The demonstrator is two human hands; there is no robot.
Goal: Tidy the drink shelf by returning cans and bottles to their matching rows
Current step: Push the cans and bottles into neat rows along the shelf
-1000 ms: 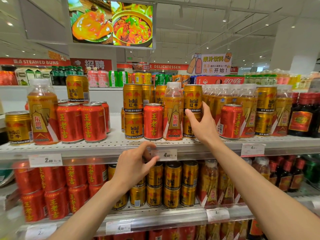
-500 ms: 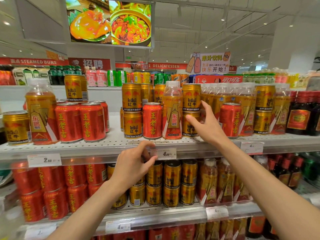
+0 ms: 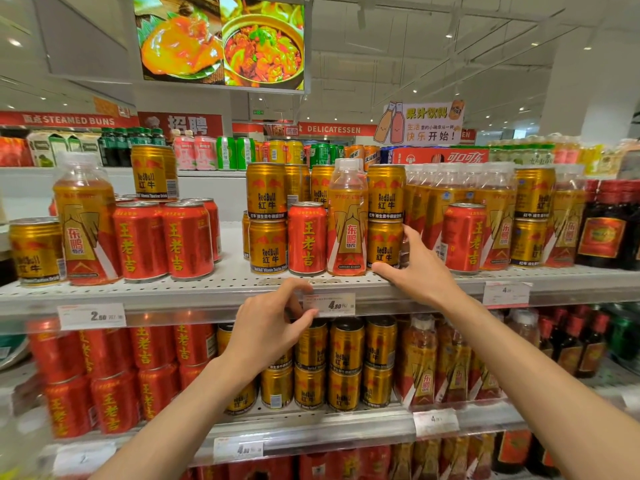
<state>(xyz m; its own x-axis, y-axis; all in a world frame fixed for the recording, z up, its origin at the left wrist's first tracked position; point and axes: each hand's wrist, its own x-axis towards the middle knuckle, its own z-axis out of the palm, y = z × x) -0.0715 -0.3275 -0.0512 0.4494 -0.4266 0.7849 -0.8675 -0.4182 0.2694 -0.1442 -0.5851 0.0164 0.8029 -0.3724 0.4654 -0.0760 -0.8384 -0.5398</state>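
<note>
On the upper shelf (image 3: 207, 289), gold Red Bull cans (image 3: 266, 216) stand stacked in the middle. A red can (image 3: 307, 239) and an orange bottle (image 3: 348, 223) stand in front among them. My right hand (image 3: 417, 268) is spread against the lower gold can (image 3: 382, 245), fingers on its right side and thumb at its base. My left hand (image 3: 273, 323) pinches the shelf's front rail beside the 4.80 price tag (image 3: 329, 304). Further right, a red can (image 3: 462, 237) and stacked gold cans (image 3: 533, 216) sit among the orange bottles (image 3: 440, 202).
At the left, a row of red cans (image 3: 162, 240) holds an orange bottle (image 3: 85, 220), a gold can (image 3: 34, 251) beside it and another gold can (image 3: 152, 174) on top. Dark bottles (image 3: 602, 223) stand far right. The lower shelf holds sorted rows.
My right hand has dropped from the upper gold can to the lower one in the stack. The left hand has stayed on the shelf rail.
</note>
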